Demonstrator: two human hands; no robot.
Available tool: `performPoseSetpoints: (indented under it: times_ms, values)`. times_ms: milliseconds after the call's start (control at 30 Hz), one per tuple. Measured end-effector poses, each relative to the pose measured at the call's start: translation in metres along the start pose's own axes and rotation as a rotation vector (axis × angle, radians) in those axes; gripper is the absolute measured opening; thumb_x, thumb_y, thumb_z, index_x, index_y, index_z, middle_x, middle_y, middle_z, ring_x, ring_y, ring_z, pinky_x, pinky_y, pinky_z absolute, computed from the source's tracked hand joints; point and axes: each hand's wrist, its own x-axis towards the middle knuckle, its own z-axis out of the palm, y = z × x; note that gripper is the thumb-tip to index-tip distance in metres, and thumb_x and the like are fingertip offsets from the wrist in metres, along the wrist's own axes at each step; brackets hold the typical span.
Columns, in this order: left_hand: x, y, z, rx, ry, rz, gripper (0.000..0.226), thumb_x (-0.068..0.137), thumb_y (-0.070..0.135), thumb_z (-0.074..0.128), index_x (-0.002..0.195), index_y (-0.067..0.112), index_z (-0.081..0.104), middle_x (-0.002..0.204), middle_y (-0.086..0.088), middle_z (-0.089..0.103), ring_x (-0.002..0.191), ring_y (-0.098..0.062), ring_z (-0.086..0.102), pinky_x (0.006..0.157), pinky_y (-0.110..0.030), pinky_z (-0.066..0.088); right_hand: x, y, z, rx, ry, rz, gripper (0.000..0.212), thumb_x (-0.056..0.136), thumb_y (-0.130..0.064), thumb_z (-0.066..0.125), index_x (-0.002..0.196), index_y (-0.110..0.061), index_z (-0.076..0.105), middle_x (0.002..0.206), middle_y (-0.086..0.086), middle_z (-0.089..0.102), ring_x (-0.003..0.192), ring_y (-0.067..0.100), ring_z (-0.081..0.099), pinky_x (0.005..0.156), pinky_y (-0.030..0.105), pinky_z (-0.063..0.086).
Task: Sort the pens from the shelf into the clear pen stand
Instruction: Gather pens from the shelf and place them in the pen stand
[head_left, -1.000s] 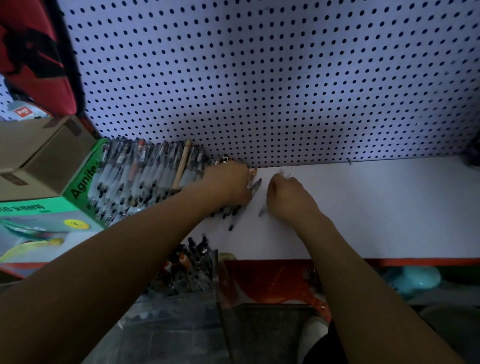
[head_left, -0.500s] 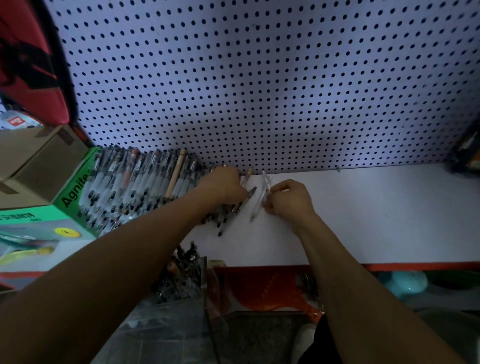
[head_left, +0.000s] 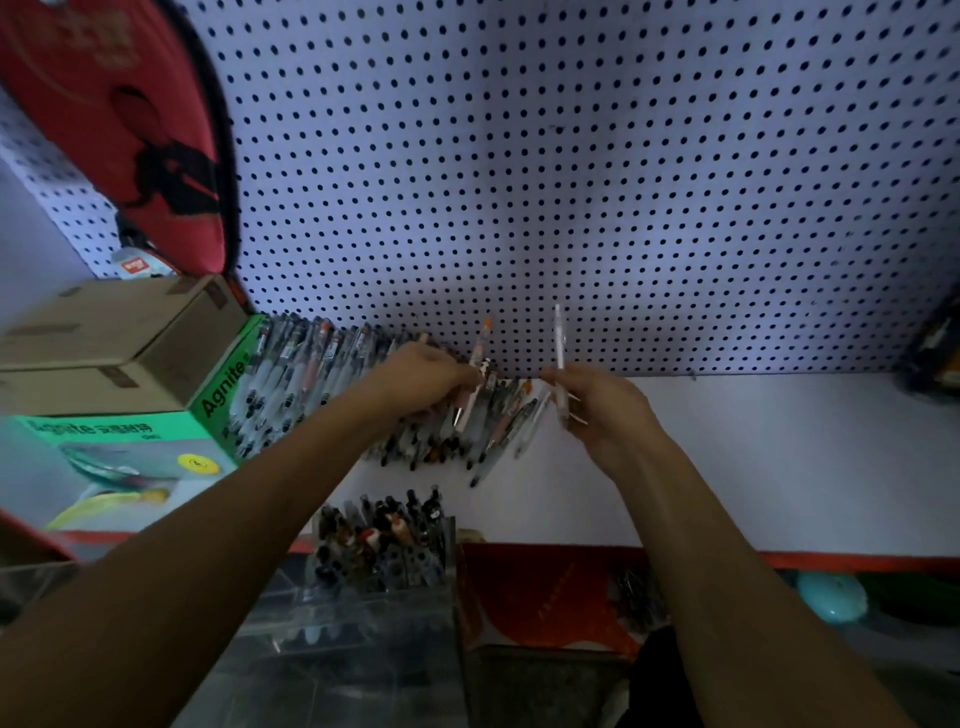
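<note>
A row of many pens (head_left: 311, 384) lies on the white shelf (head_left: 753, 457) against the pegboard. My left hand (head_left: 421, 379) grips a pen with an orange cap (head_left: 478, 371), lifted upright above the row. My right hand (head_left: 597, 405) pinches a white pen (head_left: 559, 353), also held upright, just right of the row's end. Below the shelf's front edge stands the clear pen stand (head_left: 384, 582), with several pens upright in its back section.
A green box marked Agnite (head_left: 124, 447) and a brown carton (head_left: 104, 338) sit at the shelf's left end. A red bag (head_left: 114, 130) hangs on the pegboard (head_left: 571, 182). The shelf's front edge is red (head_left: 831, 561). A teal object (head_left: 831, 595) lies lower right.
Both hands have risen from the shelf, each lifting a pen upright off the row. The view has shifted so the pen stand shows more fully.
</note>
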Motion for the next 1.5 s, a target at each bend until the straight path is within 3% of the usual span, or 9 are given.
performPoseSetpoints:
  times_ms: [167,300,400,533,700,833,1000,1133,1500]
  values:
    - [-0.039,-0.006,-0.018,-0.373,-0.049,0.079,0.017,0.094,0.019,0.06,0.085,0.005,0.064,0.069,-0.004,0.061,0.057,-0.015,0.051,0.05,-0.024,0.042,-0.038,-0.009,0.014,0.007,-0.244,-0.032,0.023,0.097,-0.009,0.057,0.114,0.002,0.066,0.067,-0.006,0.068,0.059,0.008,0.06,0.056,0.021,0.049]
    - [-0.08,-0.027,-0.031,-0.654,-0.052,0.097,0.011,0.093,0.017,0.06,0.094,0.007,0.065,0.077,-0.008,0.066,0.065,-0.017,0.06,0.053,-0.024,0.049,-0.067,-0.006,0.04,-0.025,-0.401,-0.029,0.026,0.092,-0.005,0.063,0.116,0.005,0.064,0.095,0.009,0.075,0.083,0.021,0.068,0.074,0.03,0.057]
    - [-0.111,-0.055,-0.038,-0.843,0.06,0.091,0.022,0.082,0.017,0.062,0.101,0.007,0.065,0.074,-0.008,0.068,0.067,-0.018,0.064,0.051,-0.024,0.051,-0.088,-0.003,0.063,-0.146,-0.448,-0.073,0.013,0.089,-0.002,0.066,0.102,0.0,0.066,0.1,0.015,0.073,0.086,0.025,0.071,0.071,0.027,0.057]
    - [-0.138,-0.089,-0.041,-0.97,0.257,0.11,0.011,0.092,0.007,0.054,0.086,0.009,0.063,0.072,-0.012,0.067,0.058,-0.021,0.06,0.048,-0.026,0.051,-0.111,0.003,0.091,-0.288,-0.51,-0.162,0.009,0.093,-0.008,0.063,0.098,0.0,0.062,0.101,0.02,0.073,0.092,0.035,0.07,0.081,0.036,0.06]
    - [-0.156,-0.111,-0.056,-0.798,0.446,0.194,0.014,0.095,0.005,0.053,0.083,0.004,0.061,0.074,-0.013,0.07,0.061,-0.021,0.065,0.053,-0.027,0.054,-0.125,0.017,0.117,-0.486,-0.519,-0.309,0.02,0.094,-0.015,0.065,0.1,0.004,0.063,0.095,0.021,0.071,0.086,0.031,0.071,0.078,0.033,0.06]
    - [-0.166,-0.139,-0.058,-0.584,0.497,0.21,0.005,0.092,-0.003,0.055,0.089,-0.005,0.059,0.069,-0.012,0.07,0.06,-0.019,0.067,0.056,-0.025,0.054,-0.128,0.024,0.131,-0.683,-0.548,-0.421,0.017,0.092,-0.02,0.068,0.092,-0.003,0.063,0.081,0.005,0.073,0.078,0.019,0.072,0.079,0.038,0.061]
    - [-0.164,-0.153,-0.05,-0.31,0.506,0.227,0.014,0.085,0.005,0.07,0.088,0.014,0.06,0.073,-0.005,0.072,0.071,-0.015,0.071,0.07,-0.03,0.058,-0.129,0.031,0.148,-0.993,-0.552,-0.549,0.017,0.088,-0.027,0.073,0.084,-0.02,0.058,0.081,-0.003,0.07,0.075,0.009,0.067,0.071,0.032,0.054]
    - [-0.166,-0.153,-0.047,-0.3,0.493,0.245,0.03,0.084,0.008,0.071,0.103,0.025,0.057,0.081,0.0,0.071,0.075,-0.012,0.069,0.067,-0.026,0.056,-0.125,0.038,0.15,-1.223,-0.598,-0.583,0.02,0.086,-0.031,0.074,0.094,-0.017,0.063,0.091,-0.003,0.067,0.08,0.008,0.063,0.072,0.027,0.049]
    - [-0.167,-0.152,-0.044,-0.008,0.42,0.274,0.018,0.077,0.013,0.076,0.081,0.026,0.064,0.072,0.008,0.066,0.068,-0.003,0.063,0.063,-0.015,0.05,-0.118,0.027,0.13,-1.151,-0.602,-0.579,0.009,0.088,-0.027,0.072,0.096,-0.025,0.071,0.09,-0.009,0.071,0.081,0.002,0.067,0.078,0.025,0.056]
